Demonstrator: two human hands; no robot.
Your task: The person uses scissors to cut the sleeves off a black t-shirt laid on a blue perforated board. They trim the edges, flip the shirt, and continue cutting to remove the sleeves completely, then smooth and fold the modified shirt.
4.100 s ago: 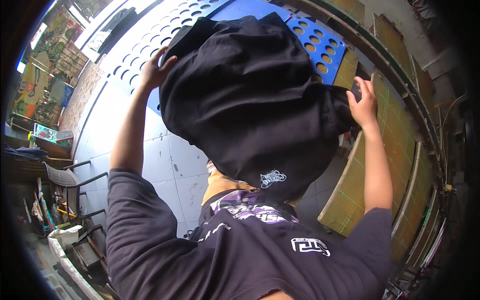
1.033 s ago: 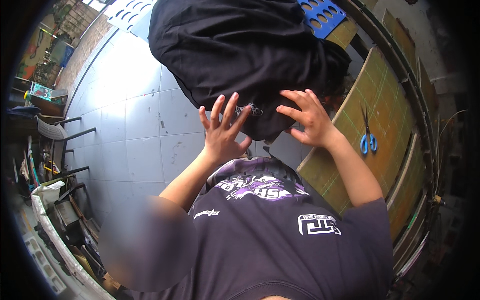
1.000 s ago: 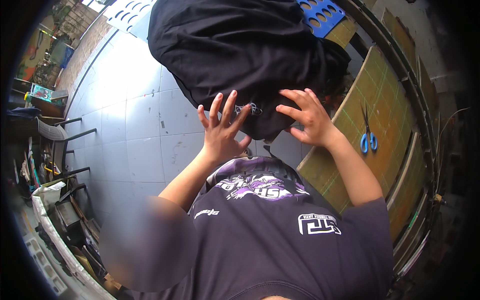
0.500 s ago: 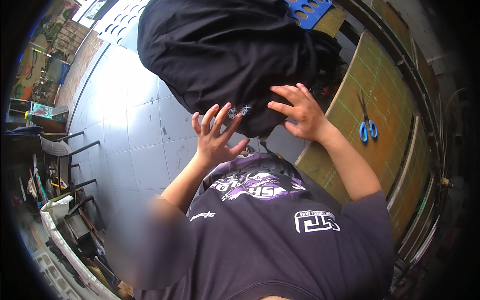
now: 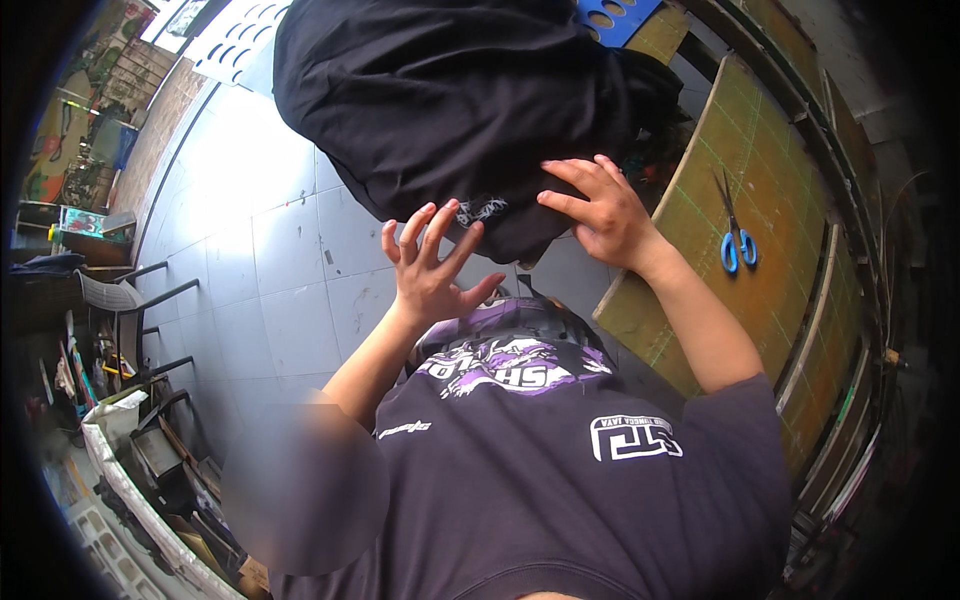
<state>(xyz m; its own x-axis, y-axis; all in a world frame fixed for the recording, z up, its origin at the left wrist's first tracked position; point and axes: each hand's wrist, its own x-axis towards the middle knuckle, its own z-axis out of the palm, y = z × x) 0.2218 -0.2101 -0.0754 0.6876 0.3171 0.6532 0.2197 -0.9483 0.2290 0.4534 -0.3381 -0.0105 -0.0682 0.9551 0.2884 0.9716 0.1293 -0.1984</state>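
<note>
The black garment (image 5: 450, 110) lies upper centre of the frame; left grip (image 5: 432, 283) and right grip (image 5: 618, 225) are spread at its lower edge, neither visibly pinching. Uneven pushing could crease its pale print (image 5: 488, 210).

Floor (image 5: 265, 325): blue-grey tiles, scuffed, w/ bright glare (image 5: 235, 180) upper L. Chair (image 5: 108, 293): grey panel, dk legs, L side. Boards (image 5: 770, 175): yellow-green, grid-lined, beside dk rail (image 5: 797, 105), R side. Block (image 5: 97, 532): pale, hollow, lower L.
</note>
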